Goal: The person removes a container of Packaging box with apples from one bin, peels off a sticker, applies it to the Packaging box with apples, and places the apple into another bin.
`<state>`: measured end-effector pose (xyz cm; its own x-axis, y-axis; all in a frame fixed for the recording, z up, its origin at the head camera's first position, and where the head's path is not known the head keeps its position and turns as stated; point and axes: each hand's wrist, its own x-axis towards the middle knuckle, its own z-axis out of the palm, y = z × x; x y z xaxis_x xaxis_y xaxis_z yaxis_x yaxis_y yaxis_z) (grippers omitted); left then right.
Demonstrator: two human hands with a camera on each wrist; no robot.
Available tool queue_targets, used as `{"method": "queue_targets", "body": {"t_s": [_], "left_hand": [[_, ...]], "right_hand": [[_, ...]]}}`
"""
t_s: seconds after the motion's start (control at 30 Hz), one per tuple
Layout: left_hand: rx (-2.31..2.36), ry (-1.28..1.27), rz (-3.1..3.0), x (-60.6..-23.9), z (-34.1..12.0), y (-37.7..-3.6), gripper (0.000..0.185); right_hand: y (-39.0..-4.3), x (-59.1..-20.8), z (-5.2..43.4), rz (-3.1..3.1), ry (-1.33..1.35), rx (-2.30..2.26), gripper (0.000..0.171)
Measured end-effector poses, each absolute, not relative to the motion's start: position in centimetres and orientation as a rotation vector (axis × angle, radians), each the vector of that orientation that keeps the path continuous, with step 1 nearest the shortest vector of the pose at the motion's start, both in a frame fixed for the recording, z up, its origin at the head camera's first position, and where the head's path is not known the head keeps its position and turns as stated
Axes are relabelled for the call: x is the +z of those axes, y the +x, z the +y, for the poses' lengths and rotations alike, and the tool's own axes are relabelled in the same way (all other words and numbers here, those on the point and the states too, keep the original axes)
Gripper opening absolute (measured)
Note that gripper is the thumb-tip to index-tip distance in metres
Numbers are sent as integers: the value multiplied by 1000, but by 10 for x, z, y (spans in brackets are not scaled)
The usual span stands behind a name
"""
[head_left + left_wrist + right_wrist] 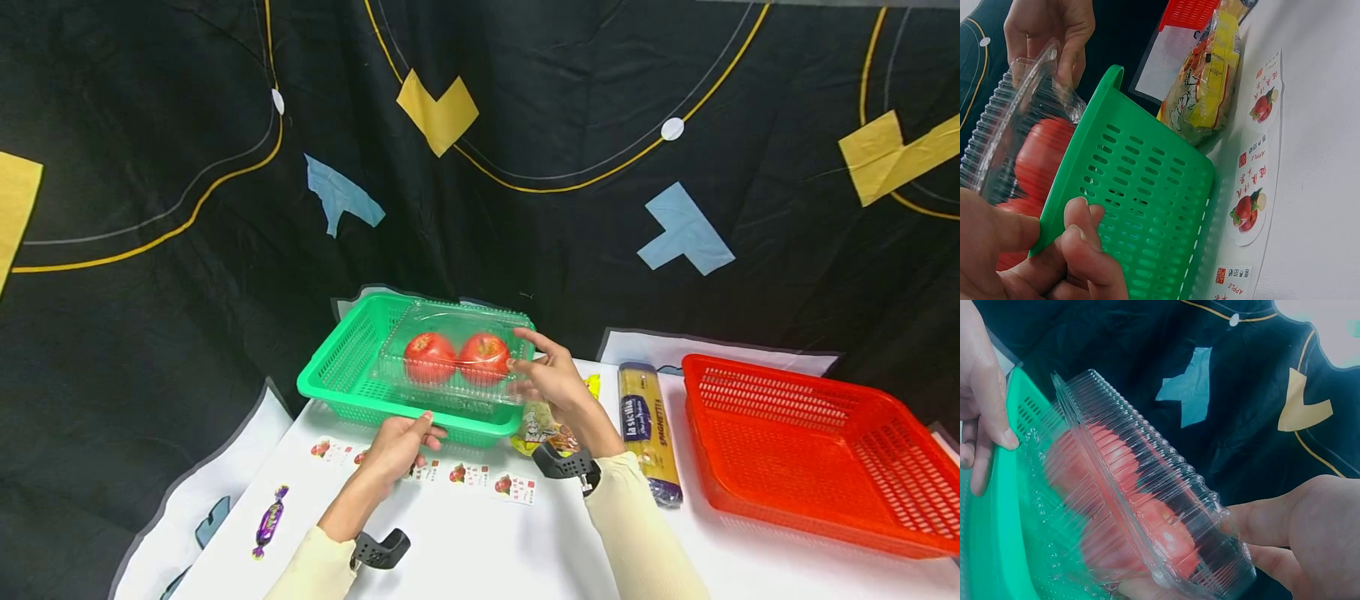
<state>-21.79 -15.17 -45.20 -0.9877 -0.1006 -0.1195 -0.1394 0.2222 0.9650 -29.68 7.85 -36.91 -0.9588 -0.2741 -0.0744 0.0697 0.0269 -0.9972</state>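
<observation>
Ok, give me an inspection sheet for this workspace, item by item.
Surface: white table, with small apple labels lying in a row.
Job's things: clear box of two red apples, partly inside the tilted green basket.
Clutter: spaghetti packet, yellow snack bag, purple candy, red basket.
Hands: left hand grips the green basket's near rim; right hand holds the clear box's right end.
Cables: nothing seen.
Surroundings: black cloth with yellow and blue shapes behind the table.
</observation>
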Motion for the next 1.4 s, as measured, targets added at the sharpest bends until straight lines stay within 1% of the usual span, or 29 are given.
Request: {"method": "queue_targets", "body": {"t_s": [0.8, 1.2, 1.4], "left_hand": [[1943, -233, 2407, -451, -152, -218, 42], [1918, -225, 2419, -451, -153, -217, 42], [1913, -209, 2416, -450, -153, -216, 39]], "right_hand": [[-281, -361, 94, 2060, -276, -2018, 58], [-259, -353, 105, 2105, -224, -2023, 56], [-247, -352, 116, 2116, -246, -2047, 57]]}}
